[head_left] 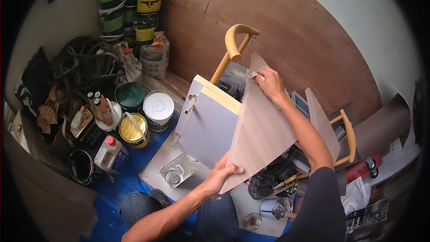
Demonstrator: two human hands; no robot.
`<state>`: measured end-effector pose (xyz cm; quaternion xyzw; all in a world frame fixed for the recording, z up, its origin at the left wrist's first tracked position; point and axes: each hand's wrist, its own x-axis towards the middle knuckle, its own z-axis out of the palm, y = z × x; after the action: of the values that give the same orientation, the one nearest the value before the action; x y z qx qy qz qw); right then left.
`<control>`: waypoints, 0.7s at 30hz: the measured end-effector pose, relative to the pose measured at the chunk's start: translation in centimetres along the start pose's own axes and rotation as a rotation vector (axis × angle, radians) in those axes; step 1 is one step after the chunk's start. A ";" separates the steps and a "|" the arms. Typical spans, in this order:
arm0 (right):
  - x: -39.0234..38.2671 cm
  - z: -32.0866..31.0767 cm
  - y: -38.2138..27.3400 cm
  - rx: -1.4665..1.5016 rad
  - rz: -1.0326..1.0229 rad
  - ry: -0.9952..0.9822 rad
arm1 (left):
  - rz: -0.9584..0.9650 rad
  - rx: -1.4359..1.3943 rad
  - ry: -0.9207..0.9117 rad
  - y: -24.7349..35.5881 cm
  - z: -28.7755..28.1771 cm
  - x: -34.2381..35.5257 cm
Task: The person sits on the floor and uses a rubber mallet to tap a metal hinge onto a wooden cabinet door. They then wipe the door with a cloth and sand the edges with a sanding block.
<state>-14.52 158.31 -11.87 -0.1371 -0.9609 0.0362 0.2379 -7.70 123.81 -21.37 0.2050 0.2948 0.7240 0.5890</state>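
A wood-grain panel (262, 125) stands tilted in front of me, its long pale edge running from near my lap to the far end. My left hand (219, 177) grips its near lower corner, thumb on the face and fingers behind. At the far end my right hand (271, 84) pinches a small white wad (256, 76), cloth or paper, against the panel's edge. Just left of the panel is a pale grey door (206, 127) with a bare wood edge and metal hinges (190, 103). A clear square tub (180, 170) with a round tin in it sits below the door.
Paint pails (159, 107), a white jug (111, 153) and bottles (102, 110) crowd the left on a blue sheet (116, 192). A chair with a curved wooden arm (233, 45) stands behind. An opened can (274, 208) and tools (286, 183) lie at right, beside another panel (322, 125).
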 end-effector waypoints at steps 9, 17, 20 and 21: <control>6.8 3.9 6.3 -0.116 0.110 0.120 | -0.043 -0.020 -0.005 1.3 1.4 0.0; -1.3 -0.7 -0.5 0.125 -0.081 -0.049 | 0.003 -0.098 0.007 -0.1 0.2 0.5; 4.0 1.7 5.2 0.017 0.039 0.070 | -0.031 -0.085 -0.025 0.4 0.0 0.3; 5.8 2.2 7.5 -0.034 0.054 0.091 | -0.034 -0.099 -0.043 0.1 0.1 0.4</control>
<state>-18.61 167.09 -12.20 -0.1685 -0.9455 0.0199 0.2779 -7.77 124.20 -21.26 0.1862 0.2493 0.7231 0.6167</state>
